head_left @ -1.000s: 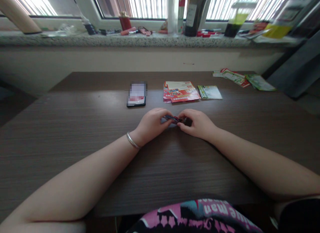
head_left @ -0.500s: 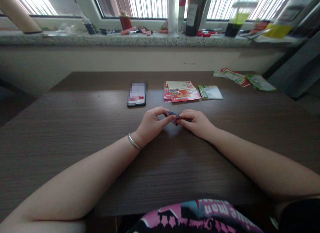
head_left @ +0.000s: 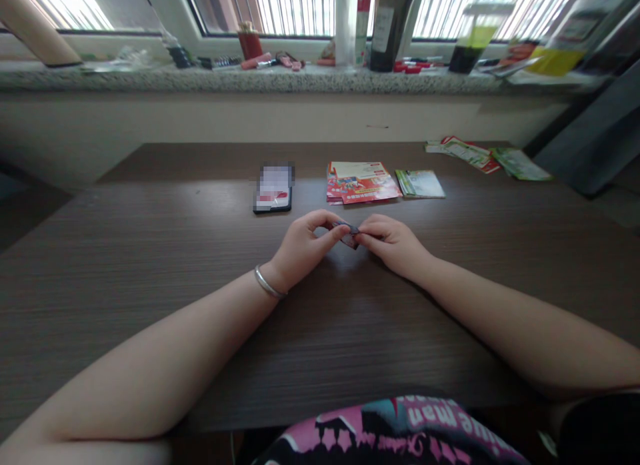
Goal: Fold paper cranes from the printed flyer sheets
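Table, dark wood grain, one. On it we count:
- a phone, lying flat, left of centre
- a stack of red leaflets near it, to its right
- a green leaflet just beside the stack
- loose leaflets at the far right corner

Our left hand and right hand rest at the middle, forearms along the top.

Hands: two, left hand, right hand
Folded paper: one
Phone: one
Leaflet piles: three, red pile, green pile, far pile
Bracelet: one
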Demonstrator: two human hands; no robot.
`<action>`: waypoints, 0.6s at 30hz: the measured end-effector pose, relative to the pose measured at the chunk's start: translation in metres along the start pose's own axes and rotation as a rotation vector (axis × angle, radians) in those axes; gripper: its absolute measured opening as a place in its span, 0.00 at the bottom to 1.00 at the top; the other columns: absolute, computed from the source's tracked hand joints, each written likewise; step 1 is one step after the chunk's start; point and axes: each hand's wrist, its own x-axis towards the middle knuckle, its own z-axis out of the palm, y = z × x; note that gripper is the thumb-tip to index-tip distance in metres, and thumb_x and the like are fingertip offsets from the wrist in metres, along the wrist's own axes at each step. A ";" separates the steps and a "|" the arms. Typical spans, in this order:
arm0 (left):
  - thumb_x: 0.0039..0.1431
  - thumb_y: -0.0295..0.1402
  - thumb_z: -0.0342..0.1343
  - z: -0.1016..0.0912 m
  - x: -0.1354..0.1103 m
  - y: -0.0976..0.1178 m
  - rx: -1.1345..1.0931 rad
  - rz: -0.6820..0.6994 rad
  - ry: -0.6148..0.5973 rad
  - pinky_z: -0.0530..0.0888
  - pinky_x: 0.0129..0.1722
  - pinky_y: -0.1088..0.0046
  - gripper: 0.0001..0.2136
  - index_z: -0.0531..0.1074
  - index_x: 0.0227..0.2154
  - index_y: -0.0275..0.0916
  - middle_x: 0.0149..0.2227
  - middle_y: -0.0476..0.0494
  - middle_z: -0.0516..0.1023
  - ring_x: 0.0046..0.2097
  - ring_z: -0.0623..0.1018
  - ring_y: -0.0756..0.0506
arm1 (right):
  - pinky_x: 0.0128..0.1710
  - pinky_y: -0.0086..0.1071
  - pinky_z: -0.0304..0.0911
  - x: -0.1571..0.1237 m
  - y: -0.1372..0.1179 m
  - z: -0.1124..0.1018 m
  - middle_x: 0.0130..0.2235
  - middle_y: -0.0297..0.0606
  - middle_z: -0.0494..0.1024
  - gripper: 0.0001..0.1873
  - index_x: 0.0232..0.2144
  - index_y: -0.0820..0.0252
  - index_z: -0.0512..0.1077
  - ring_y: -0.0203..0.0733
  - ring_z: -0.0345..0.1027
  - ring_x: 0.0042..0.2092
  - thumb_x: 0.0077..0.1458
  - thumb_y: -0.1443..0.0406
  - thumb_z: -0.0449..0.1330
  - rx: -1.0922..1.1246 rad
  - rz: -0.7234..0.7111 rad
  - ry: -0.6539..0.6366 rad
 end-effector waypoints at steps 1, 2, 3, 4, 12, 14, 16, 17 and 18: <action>0.58 0.37 0.60 0.000 0.001 -0.001 0.004 -0.014 -0.033 0.73 0.40 0.70 0.08 0.75 0.31 0.37 0.33 0.46 0.80 0.36 0.77 0.48 | 0.40 0.35 0.63 0.000 0.002 0.000 0.32 0.36 0.78 0.11 0.28 0.56 0.78 0.39 0.70 0.36 0.58 0.63 0.57 0.012 0.021 0.017; 0.57 0.37 0.61 0.001 0.001 -0.001 0.013 -0.022 -0.060 0.73 0.41 0.70 0.08 0.75 0.31 0.37 0.33 0.46 0.80 0.37 0.77 0.47 | 0.40 0.35 0.63 0.000 0.003 0.001 0.32 0.36 0.78 0.09 0.28 0.56 0.78 0.39 0.70 0.36 0.57 0.63 0.58 0.035 0.051 0.029; 0.57 0.36 0.61 0.001 0.001 -0.002 0.026 -0.022 -0.075 0.73 0.42 0.69 0.07 0.75 0.31 0.37 0.34 0.46 0.80 0.38 0.77 0.47 | 0.40 0.35 0.64 0.001 0.004 0.001 0.32 0.36 0.78 0.08 0.29 0.56 0.78 0.40 0.70 0.36 0.55 0.63 0.59 0.070 0.091 0.035; 0.57 0.36 0.61 0.001 0.002 -0.002 0.040 -0.016 -0.077 0.72 0.43 0.69 0.07 0.76 0.30 0.37 0.34 0.46 0.80 0.38 0.78 0.47 | 0.39 0.35 0.64 0.001 0.004 0.002 0.32 0.36 0.79 0.07 0.30 0.56 0.78 0.40 0.70 0.36 0.54 0.63 0.60 0.112 0.140 0.039; 0.60 0.34 0.57 0.002 0.001 -0.001 0.100 0.017 0.005 0.72 0.41 0.69 0.07 0.74 0.30 0.36 0.34 0.44 0.79 0.37 0.76 0.47 | 0.32 0.34 0.62 0.001 0.001 0.007 0.28 0.34 0.78 0.10 0.25 0.58 0.75 0.38 0.67 0.30 0.43 0.59 0.68 0.285 0.333 0.153; 0.59 0.35 0.58 0.003 0.001 -0.003 0.111 0.005 -0.024 0.72 0.39 0.70 0.07 0.74 0.31 0.36 0.33 0.44 0.78 0.36 0.76 0.47 | 0.33 0.34 0.61 0.001 0.004 0.007 0.27 0.33 0.77 0.10 0.23 0.58 0.74 0.38 0.67 0.31 0.41 0.59 0.68 0.331 0.336 0.178; 0.58 0.34 0.59 0.004 0.001 -0.004 0.119 0.007 -0.070 0.73 0.39 0.69 0.07 0.75 0.33 0.35 0.34 0.44 0.78 0.37 0.76 0.47 | 0.34 0.34 0.61 0.002 0.006 0.007 0.26 0.33 0.76 0.10 0.23 0.58 0.74 0.37 0.67 0.30 0.40 0.59 0.69 0.388 0.357 0.195; 0.58 0.34 0.59 0.004 0.000 -0.004 0.121 0.017 -0.091 0.73 0.40 0.69 0.06 0.75 0.34 0.36 0.36 0.43 0.78 0.38 0.76 0.46 | 0.34 0.34 0.61 0.002 0.006 0.007 0.26 0.32 0.77 0.10 0.23 0.57 0.74 0.37 0.67 0.30 0.39 0.59 0.69 0.409 0.361 0.203; 0.58 0.33 0.59 0.004 0.000 -0.005 0.122 0.031 -0.109 0.73 0.42 0.68 0.06 0.75 0.36 0.36 0.37 0.43 0.79 0.39 0.76 0.46 | 0.34 0.34 0.61 0.003 0.006 0.007 0.26 0.32 0.77 0.10 0.23 0.57 0.75 0.37 0.67 0.30 0.39 0.59 0.69 0.427 0.364 0.208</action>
